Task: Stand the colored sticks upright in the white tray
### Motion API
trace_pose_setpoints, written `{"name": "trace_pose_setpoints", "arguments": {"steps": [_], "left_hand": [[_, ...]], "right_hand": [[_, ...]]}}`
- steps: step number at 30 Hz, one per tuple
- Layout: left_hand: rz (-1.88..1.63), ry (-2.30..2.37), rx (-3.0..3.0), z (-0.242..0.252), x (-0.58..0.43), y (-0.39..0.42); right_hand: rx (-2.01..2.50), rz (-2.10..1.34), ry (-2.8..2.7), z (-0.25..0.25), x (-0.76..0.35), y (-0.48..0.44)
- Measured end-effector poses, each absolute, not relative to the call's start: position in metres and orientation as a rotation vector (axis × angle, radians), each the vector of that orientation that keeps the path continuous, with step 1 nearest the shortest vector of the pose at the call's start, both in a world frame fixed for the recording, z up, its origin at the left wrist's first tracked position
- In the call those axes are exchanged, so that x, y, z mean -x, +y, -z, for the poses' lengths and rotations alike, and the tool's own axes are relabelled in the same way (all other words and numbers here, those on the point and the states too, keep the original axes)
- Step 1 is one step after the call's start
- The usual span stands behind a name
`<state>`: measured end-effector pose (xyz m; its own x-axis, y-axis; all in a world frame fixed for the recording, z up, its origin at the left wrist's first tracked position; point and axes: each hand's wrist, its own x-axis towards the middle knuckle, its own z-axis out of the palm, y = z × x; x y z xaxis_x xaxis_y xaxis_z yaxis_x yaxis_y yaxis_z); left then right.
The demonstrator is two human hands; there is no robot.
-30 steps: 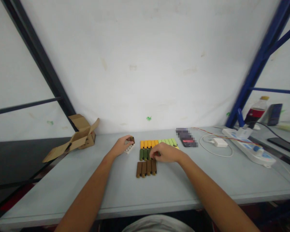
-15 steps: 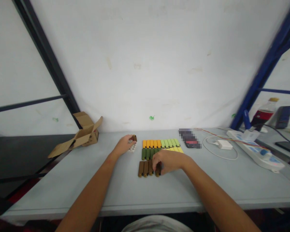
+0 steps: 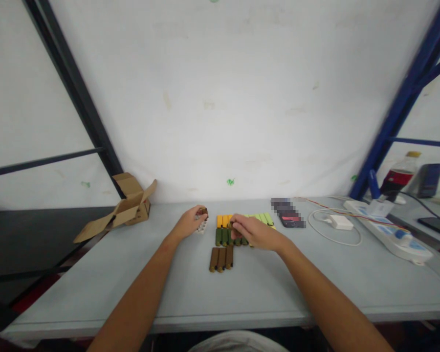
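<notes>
At twelve o'clock on the bench (image 3: pixel 190 288), three brown sticks (image 3: pixel 221 258) lie side by side. Just beyond, the right hand (image 3: pixel 255 231) pinches a single brown stick (image 3: pixel 231 226) by the green row (image 3: pixel 225 236); at eleven, the left hand (image 3: pixel 188 223) grips a white holder (image 3: pixel 201 228).

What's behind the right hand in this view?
Around the right hand, parts of the orange pieces, lime pieces and dark green pieces show; whatever it covers can't be seen.
</notes>
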<state>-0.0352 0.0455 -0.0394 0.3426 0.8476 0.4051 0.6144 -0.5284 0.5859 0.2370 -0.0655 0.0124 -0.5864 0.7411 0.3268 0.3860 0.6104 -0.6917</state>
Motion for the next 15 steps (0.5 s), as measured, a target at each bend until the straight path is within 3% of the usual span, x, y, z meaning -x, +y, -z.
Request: {"name": "trace_pose_setpoints", "arguments": {"steps": [9,15], "left_hand": [[-0.941,1.221,-2.188,0.031,0.044,0.044],[-1.108,1.462,-2.103,0.044,0.038,0.053]], "right_hand": [[0.918,-0.949,-1.465,-0.003,-0.249,-0.033],[1.021,-0.743,-1.404,0.006,-0.251,-0.024]]}}
